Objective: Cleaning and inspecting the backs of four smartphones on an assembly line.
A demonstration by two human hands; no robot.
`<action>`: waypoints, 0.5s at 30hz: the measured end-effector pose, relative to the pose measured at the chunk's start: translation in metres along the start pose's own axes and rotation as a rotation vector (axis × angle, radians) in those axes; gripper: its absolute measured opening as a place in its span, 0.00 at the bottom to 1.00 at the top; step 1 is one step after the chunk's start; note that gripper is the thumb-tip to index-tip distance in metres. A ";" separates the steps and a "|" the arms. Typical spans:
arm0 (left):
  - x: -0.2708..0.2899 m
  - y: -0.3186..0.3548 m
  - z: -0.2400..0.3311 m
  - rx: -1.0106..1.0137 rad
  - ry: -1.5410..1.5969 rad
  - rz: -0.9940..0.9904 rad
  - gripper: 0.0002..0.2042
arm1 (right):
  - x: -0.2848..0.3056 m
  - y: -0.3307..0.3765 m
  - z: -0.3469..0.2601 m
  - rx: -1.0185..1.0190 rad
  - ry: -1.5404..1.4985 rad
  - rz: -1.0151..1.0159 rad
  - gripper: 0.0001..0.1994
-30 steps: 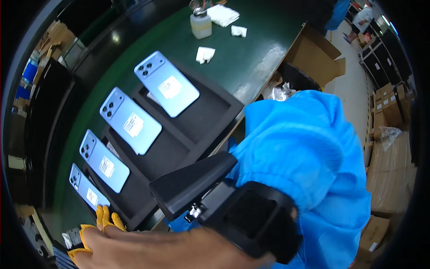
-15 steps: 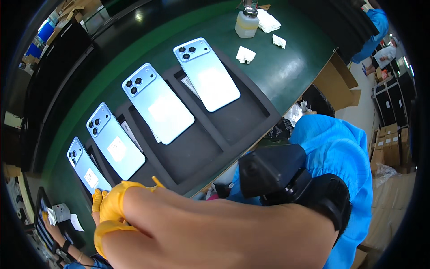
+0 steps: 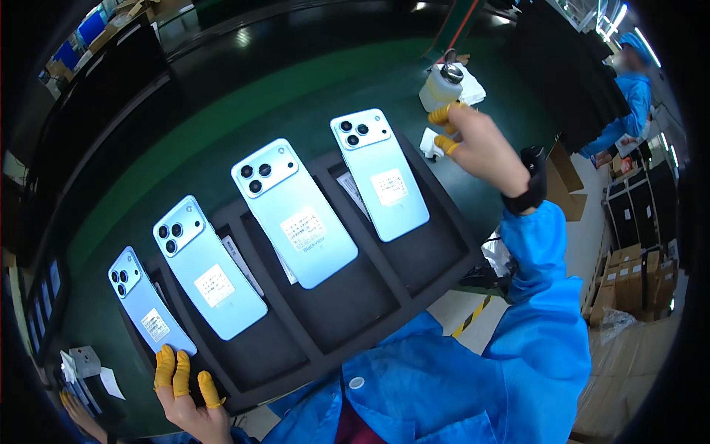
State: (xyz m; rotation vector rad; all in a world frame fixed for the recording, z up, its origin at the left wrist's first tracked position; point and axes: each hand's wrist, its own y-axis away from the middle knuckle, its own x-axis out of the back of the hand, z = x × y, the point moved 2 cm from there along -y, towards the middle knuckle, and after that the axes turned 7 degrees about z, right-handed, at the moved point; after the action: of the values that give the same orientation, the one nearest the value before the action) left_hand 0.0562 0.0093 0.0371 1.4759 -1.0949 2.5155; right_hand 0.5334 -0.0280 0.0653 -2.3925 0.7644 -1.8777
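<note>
Four light blue phones lie face down in a row on black foam trays: the leftmost, the second, the third and the rightmost. My left hand, with yellow finger cots, rests flat on the tray's front edge just below the leftmost phone. My right hand, also with cots and a black wrist strap, reaches out beyond the rightmost phone. Its fingertips are apart, next to a small white wipe and a white bottle. Neither hand holds anything.
The trays sit on a green conveyor belt. More white cloths lie behind the bottle. Another person's hand shows at the lower left, and a person in a blue coat stands far right. Cardboard boxes stack at the right.
My right arm, which filled the foreground, has swung away to the far right near the bottle. My left hand has come down onto the tray's front edge. All four phones are now uncovered.
</note>
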 end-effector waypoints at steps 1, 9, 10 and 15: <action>0.001 0.000 0.000 0.003 -0.002 -0.007 0.13 | -0.014 -0.004 0.005 0.018 -0.001 -0.004 0.16; 0.000 0.004 -0.004 0.064 -0.026 -0.047 0.14 | -0.059 -0.002 0.024 0.083 0.311 0.047 0.11; 0.001 -0.001 -0.001 0.001 -0.007 0.018 0.13 | -0.059 -0.002 0.025 0.072 0.339 0.041 0.11; -0.001 0.004 -0.003 0.007 0.008 0.045 0.13 | -0.031 0.009 0.063 -0.654 -1.194 0.046 0.12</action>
State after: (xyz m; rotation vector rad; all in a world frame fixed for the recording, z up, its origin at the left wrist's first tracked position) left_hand 0.0532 0.0087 0.0335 1.4576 -1.1319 2.5559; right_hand 0.5830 -0.0423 0.0168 -3.0456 1.2768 0.0982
